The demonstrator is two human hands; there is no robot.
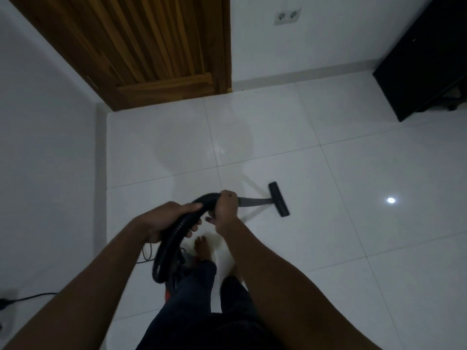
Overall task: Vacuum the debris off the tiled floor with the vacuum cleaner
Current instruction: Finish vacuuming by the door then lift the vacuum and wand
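Our left hand (166, 218) curls round the ribbed black vacuum hose (161, 251) and our right hand (226, 205) grips its handle end, so we judge we are mid-sweep. The flat black floor nozzle (279, 199) rests mid-floor on the glossy white tiles (353, 173). Open floor runs on to the brown wooden door (151, 46), where our next push should aim.

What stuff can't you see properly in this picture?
Head view:
- Vacuum body: mostly hidden behind the hose and the person's leg.
- Debris: too small or too dim to spot on the tiled floor.
- Black cabinet: cut off by the right edge.
- Power cable: runs off the left edge.
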